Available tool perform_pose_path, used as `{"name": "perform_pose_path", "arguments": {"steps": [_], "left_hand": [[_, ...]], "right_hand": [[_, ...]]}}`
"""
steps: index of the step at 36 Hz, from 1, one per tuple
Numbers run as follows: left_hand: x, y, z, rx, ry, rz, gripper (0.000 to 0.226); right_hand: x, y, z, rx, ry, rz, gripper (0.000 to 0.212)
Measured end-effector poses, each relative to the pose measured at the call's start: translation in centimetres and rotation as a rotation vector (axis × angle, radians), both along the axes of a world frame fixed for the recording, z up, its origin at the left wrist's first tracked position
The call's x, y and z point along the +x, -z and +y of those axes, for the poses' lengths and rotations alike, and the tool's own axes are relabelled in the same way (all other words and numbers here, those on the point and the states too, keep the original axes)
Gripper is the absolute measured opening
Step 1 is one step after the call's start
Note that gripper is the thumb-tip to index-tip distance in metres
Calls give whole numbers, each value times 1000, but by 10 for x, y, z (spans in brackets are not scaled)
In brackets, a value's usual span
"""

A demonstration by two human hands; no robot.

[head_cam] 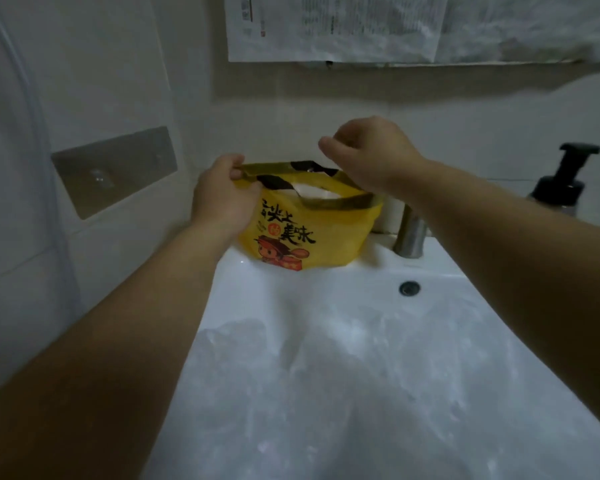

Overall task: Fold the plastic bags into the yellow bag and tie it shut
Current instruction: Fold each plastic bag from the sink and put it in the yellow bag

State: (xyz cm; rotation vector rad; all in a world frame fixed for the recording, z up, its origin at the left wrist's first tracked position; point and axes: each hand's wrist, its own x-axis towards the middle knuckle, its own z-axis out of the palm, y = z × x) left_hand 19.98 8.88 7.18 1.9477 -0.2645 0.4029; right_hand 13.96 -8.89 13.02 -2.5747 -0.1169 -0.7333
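**A:** Where is the yellow bag (302, 237)?

**B:** It sits on the back edge of the white sink (361, 282), just beside the metal tap (411, 233).

**A:** What is in it?

**B:** The top is open. A white thing (316, 192) shows inside. It looks soft, but I cannot tell more.

**A:** Is there writing on the bag?

**B:** Yes. Big black Chinese letters run across the front. They look like 舌尖上的美味. Under them is a cartoon child in a hat.

**A:** What do the hands do?

**B:** The left hand (222, 199) pinches the bag's left handle. Its grip is narrow, with the thumb on top. The right hand (371, 157) hovers over the bag's right side with curled fingers. I cannot tell if its grip holds the other handle.

**A:** Anything else?

**B:** A black pump bottle (561, 188) stands at the right, well apart from the bag. Papers (336, 26) hang on the wall above. Their print is too small to read.
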Motion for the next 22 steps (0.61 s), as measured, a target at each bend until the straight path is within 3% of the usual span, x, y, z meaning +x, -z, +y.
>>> {"name": "perform_pose_path", "arguments": {"steps": [5,11,15,16,18,19,22], "left_hand": [[-48,9,-2,-71,14,-27,39],[-108,43,-18,-34,179,89,21],[-138,72,-25,27,243,173,27],[-144,78,-27,28,248,188,28],[-153,83,-29,48,259,218,31],[-157,84,-29,55,267,234,33],[-164,80,-35,56,291,257,36]], "right_hand": [[-49,23,2,54,0,-61,32],[-104,87,1,96,18,233,29],[-139,132,6,82,20,723,77],[-147,140,7,-5,33,797,71],[-149,150,4,-64,70,763,39],[-150,149,0,10,89,713,28],[-150,136,-13,495,108,578,16]]}}
